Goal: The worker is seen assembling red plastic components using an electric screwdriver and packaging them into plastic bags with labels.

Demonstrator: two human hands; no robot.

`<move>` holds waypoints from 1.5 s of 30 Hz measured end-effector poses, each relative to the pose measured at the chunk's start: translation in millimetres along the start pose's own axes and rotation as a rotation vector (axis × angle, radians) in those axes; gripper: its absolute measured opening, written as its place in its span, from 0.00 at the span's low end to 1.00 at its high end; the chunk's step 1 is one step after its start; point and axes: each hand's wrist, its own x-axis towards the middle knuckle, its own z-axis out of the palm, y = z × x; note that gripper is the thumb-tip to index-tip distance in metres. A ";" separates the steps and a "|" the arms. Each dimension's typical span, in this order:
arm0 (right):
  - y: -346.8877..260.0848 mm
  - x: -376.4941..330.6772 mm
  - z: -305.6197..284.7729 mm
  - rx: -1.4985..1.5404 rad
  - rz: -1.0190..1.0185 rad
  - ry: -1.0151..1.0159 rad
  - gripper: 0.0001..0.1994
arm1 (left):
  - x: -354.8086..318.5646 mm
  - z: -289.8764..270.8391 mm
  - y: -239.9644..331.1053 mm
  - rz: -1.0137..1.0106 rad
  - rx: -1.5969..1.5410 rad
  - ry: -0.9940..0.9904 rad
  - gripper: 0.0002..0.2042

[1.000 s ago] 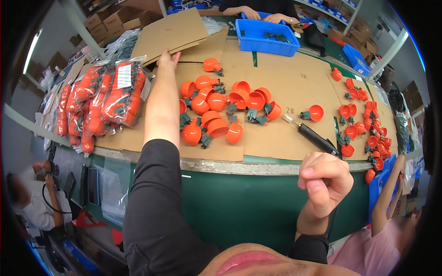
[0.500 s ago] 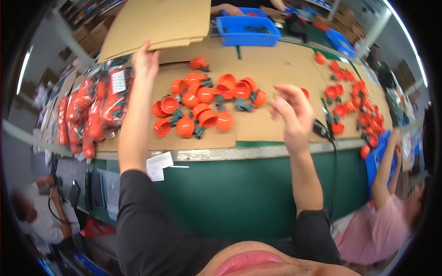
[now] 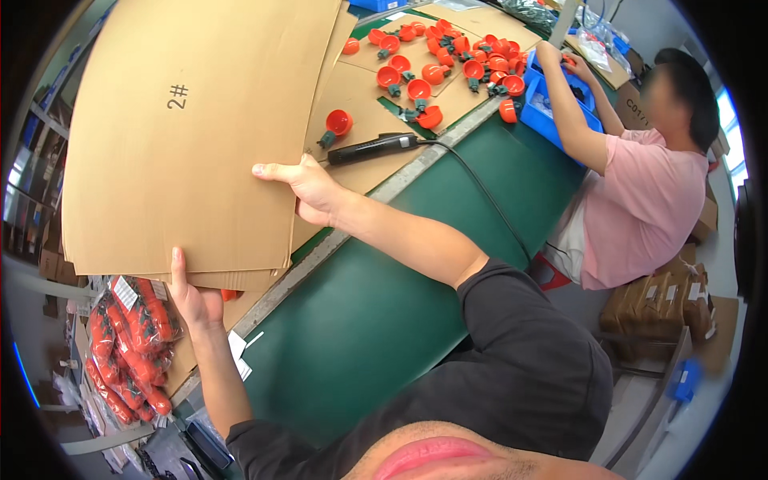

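A stack of flat brown cardboard sheets (image 3: 180,144) is held up between my two hands above the bench. My left hand (image 3: 194,300) grips its lower edge, with the thumb on the front face and the fingers behind. On the right edge my right hand (image 3: 312,186) has hold of the stack, the thumb lying across the front and the fingers mostly hidden. Just beyond my right hand, an orange cup (image 3: 338,122) with a dark green fitting and a black corded electric screwdriver (image 3: 373,149) lie on the bench. The sheets hide most of the bench behind them.
Clear bags of orange cups (image 3: 128,344) lie by my left hand. Several loose orange cups (image 3: 420,90) are spread at the far right. A co-worker in pink (image 3: 640,200) reaches into blue bins (image 3: 544,120). The screwdriver's cord (image 3: 488,192) crosses the green bench edge.
My view has turned to the right. The cardboard stack has come nearer and now covers the left side. My right hand, empty before, has taken hold of its edge.
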 end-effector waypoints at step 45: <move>-281.3 -214.6 -153.6 -1.150 0.365 -0.238 0.63 | -243.0 -87.5 45.5 -0.082 0.403 -0.323 0.44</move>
